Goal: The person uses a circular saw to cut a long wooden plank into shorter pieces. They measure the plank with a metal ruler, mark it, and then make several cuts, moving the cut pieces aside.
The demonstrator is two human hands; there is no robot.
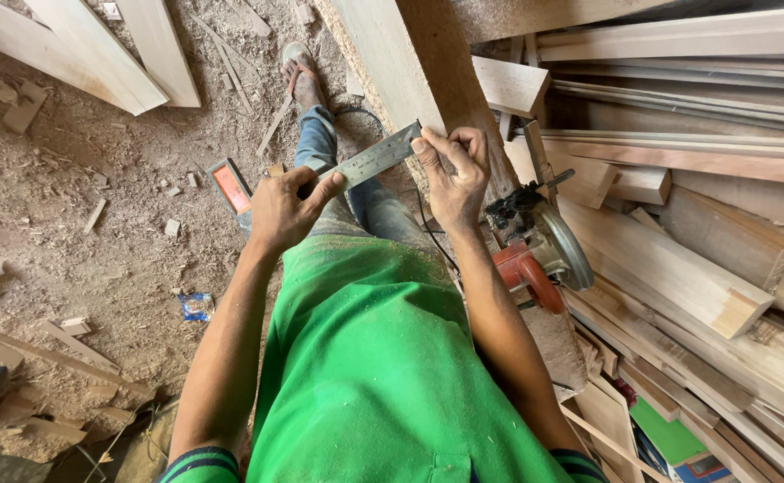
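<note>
Two bare hands, left hand and right hand, grip one flat grey steel ruler. One red-and-grey circular saw rests nearby. One small blue wrapper lies on the sawdust.

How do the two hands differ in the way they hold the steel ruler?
The left hand pinches the lower end of the steel ruler with its thumb on top; the right hand grips the upper end, fingers curled over. The left hand sits lower in the picture, the right hand higher, beside the plank. Both hold the ruler.
</note>
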